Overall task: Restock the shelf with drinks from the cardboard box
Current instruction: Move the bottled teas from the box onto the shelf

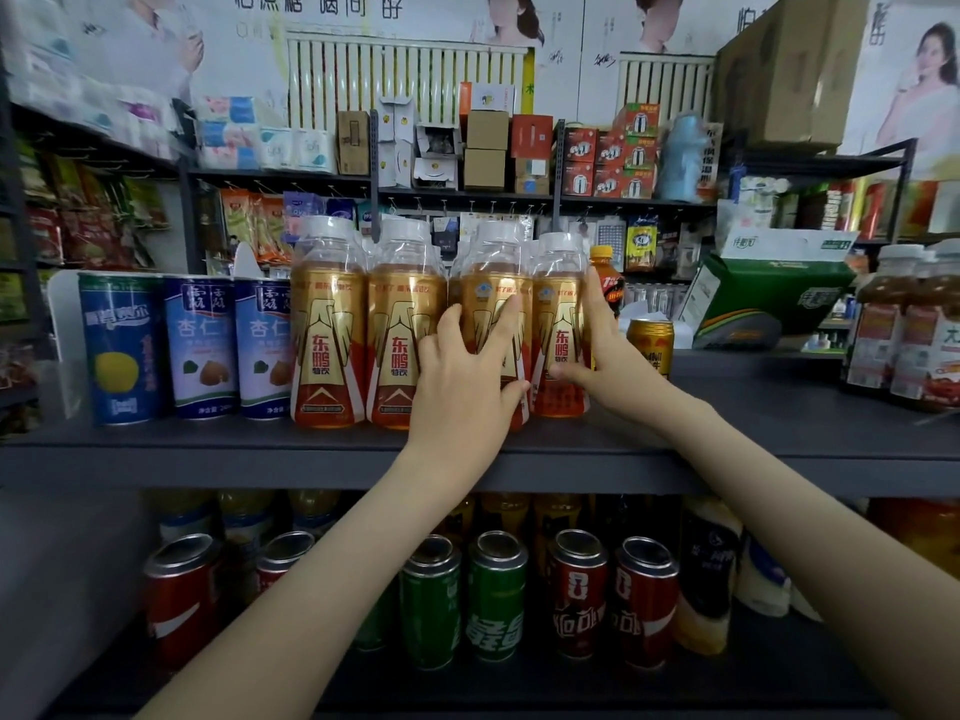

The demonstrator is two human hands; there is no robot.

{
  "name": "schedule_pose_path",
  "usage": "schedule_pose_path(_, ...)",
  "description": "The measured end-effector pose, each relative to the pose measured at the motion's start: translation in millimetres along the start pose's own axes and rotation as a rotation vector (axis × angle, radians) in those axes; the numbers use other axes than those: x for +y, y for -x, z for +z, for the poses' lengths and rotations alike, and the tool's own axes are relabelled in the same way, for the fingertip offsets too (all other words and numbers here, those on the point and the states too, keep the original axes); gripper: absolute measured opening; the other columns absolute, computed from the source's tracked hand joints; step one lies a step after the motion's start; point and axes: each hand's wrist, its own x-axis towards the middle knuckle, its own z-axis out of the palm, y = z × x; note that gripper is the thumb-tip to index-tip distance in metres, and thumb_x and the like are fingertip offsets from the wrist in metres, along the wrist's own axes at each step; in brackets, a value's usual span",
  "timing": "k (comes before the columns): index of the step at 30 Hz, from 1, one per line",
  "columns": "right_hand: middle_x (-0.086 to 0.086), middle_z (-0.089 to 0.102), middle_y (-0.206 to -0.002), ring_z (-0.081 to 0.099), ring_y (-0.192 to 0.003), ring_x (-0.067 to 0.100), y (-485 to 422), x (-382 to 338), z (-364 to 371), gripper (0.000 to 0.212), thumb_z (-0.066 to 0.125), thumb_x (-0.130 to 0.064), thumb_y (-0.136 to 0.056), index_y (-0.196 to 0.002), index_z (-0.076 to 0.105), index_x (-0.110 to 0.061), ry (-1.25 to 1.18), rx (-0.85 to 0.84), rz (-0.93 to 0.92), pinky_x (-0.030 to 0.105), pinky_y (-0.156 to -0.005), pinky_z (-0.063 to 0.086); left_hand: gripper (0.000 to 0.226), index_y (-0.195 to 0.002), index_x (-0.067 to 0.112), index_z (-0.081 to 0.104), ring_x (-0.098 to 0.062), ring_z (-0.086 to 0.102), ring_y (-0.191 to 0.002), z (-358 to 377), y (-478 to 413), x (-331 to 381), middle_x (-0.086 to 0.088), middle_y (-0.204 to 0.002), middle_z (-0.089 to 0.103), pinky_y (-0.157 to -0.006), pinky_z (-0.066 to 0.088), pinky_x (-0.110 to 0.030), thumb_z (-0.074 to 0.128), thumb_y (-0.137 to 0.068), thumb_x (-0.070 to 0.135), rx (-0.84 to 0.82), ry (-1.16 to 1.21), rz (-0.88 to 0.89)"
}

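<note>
While both bare forearms reach up from the bottom of the view, the nearest goods are smooth metal cylinders on the lower tier: red cans (579, 600) and green cans (493, 605), round silver tops showing, their print too blurred to read.

Above them runs the matte dark-grey shelf (208, 459), its front edge flat and straight. Just behind the middle of that edge, four clear plastic bottles (327, 324) stand side by side, touching. Each is upright with its long axis vertical, its white cap up and its label facing forward. The glossy gold-and-orange sleeves read 东鹏特饮 in red.

The left hand (462, 387) wraps the third bottle (493, 293) from the left, thumb on its right flank and fingers spread over the label. The right hand (608, 350) grips the fourth bottle (558, 314), thumb pressed low on the front and fingers curled round its right side.

Left of the row, along the same edge, stand blue-and-white cans (202, 345) marked 杏仁. Right of the hands stands a gold can (649, 345), its writing partly hidden.

Farther back lies a green-and-white carton (769, 293). High in the right corner sits a brown cardboard box (789, 70).
</note>
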Motion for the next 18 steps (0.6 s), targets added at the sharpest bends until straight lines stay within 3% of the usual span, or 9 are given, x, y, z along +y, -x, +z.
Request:
schedule_pose_path(1, 0.003, -0.014, -0.161, -0.009, -0.148, 0.021, 2.6, -0.6, 1.4, 0.118, 0.074, -0.022, -0.082, -0.145, -0.026, -0.036, 0.141, 0.021, -0.063, 0.046, -0.119, 0.006, 0.07, -0.15, 0.031, 0.024, -0.039, 0.031, -0.129, -1.0, 1.8, -4.7, -0.022, -0.147, 0.028, -0.105, 0.035, -0.046, 0.06, -0.091, 0.036, 0.061, -0.035, 0.041)
schedule_pose_path(3, 0.0, -0.028, -0.156, -0.025, -0.143, 0.019, 7.0, -0.7, 3.7, 0.124, 0.079, -0.028, -0.076, -0.144, -0.024, -0.036, 0.409, 0.015, -0.162, 0.043, -0.117, -0.002, 0.065, -0.147, 0.024, 0.036, -0.041, 0.034, -0.129, -1.5, 4.4, -17.4, -0.024, -0.144, 0.036, -0.104, 0.035, -0.05, 0.062, -0.088, 0.035, 0.18, -0.115, 0.116)
schedule_pose_path(6, -0.01, -0.041, -0.145, -0.034, -0.136, 0.011, 9.5, -2.2, 5.4, 0.119, 0.078, -0.025, -0.077, -0.15, -0.016, -0.032, 0.498, -0.076, -0.169, 0.034, -0.11, -0.005, 0.07, -0.149, 0.024, 0.031, -0.04, 0.015, -0.141, -7.9, 4.7, -41.7, -0.023, -0.153, 0.021, -0.111, 0.014, -0.058, 0.061, -0.086, 0.034, 0.183, -0.22, 0.184)
schedule_pose_path(10, -0.012, -0.045, -0.142, -0.036, -0.135, 0.01, 5.7, -3.1, 7.7, 0.118, 0.078, -0.02, -0.078, -0.15, -0.014, -0.033, 0.461, -0.094, -0.128, 0.031, -0.107, -0.002, 0.09, -0.151, 0.034, 0.0, -0.03, -0.025, -0.142, -21.0, 2.7, -76.4, -0.013, -0.156, -0.024, -0.112, -0.01, -0.054, 0.062, -0.087, 0.042, -0.087, -0.285, 0.215)
schedule_pose_path(12, -0.014, -0.046, -0.142, -0.036, -0.136, 0.009, 6.2, -3.2, 7.0, 0.119, 0.078, -0.021, -0.078, -0.15, -0.016, -0.036, 0.456, -0.104, -0.104, 0.031, -0.108, -0.002, 0.087, -0.15, 0.034, -0.003, -0.026, -0.033, -0.138, -26.0, 1.1, -86.5, -0.008, -0.15, -0.037, -0.113, -0.014, -0.049, 0.059, -0.089, 0.044, -0.171, -0.308, 0.242)
schedule_pose_path(18, -0.011, -0.029, -0.155, -0.021, -0.144, 0.012, 27.3, -17.3, 5.2, 0.103, 0.071, -0.024, -0.085, -0.152, -0.006, -0.037, 0.444, -0.014, -0.082, 0.033, -0.109, 0.007, 0.078, -0.151, 0.027, 0.019, -0.027, -0.021, -0.143, -28.1, 2.2, -85.9, -0.01, -0.155, -0.025, -0.113, -0.004, -0.04, 0.065, -0.088, 0.031, -0.153, -0.21, 0.29)
